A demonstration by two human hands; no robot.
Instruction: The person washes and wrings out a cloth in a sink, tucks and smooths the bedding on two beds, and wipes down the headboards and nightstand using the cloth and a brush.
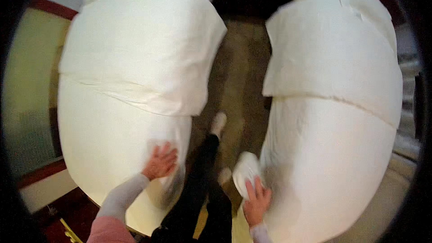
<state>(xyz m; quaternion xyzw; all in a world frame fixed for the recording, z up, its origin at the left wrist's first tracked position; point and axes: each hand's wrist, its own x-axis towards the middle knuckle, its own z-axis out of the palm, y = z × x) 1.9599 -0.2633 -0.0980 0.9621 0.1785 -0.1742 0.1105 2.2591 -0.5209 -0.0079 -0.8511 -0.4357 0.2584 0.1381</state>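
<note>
My left hand [161, 162], fingers spread, is over the white sheet of the left bed [101, 135], near its inner edge. It holds nothing, and blur hides whether the palm touches the sheet. My right hand [257, 200] grips a bunched white cloth [247, 172] beside the inner side of the right bed [337, 155]. Whether that cloth is part of the bed's sheet cannot be told. White covers lie over the upper part of both beds: a left cover [145, 40] with a wrinkled lower fold and a right cover [327, 54] with a straighter one.
I stand on a brown floor [241, 64] in the narrow gap between the beds. My leg in black trousers [202, 165] shows below. A green panel [30, 74] is at the far left. A yellow object [69, 231] lies on dark red flooring at the lower left.
</note>
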